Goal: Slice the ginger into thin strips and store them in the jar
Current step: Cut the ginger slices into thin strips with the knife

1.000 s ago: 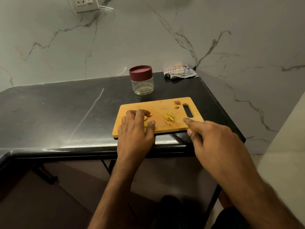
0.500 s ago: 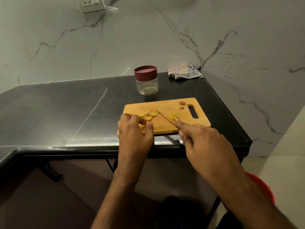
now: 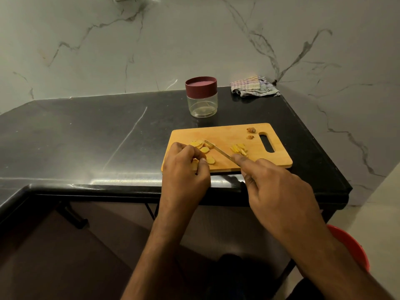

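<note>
A wooden cutting board (image 3: 229, 135) lies on the black counter. Round ginger slices (image 3: 204, 149) are scattered on its left part, and a small pile of thin strips (image 3: 239, 148) sits to the right of the middle. Two brown ginger ends (image 3: 251, 130) lie near the handle slot. My right hand (image 3: 275, 187) grips a knife (image 3: 218, 150) whose blade points left toward the slices. My left hand (image 3: 186, 169) has curled fingers and pinches a slice at the board's front left. The clear jar (image 3: 202, 98) with its maroon lid on stands behind the board.
A striped cloth (image 3: 253, 86) lies crumpled in the back right corner by the marble wall. The counter's front edge (image 3: 108, 189) runs just below the board. A red bucket (image 3: 348, 245) stands on the floor at the right, partly behind my right arm.
My right hand moved left and brought the knife blade over to the ginger slices. My left hand drew back a little and uncovered the slices.
</note>
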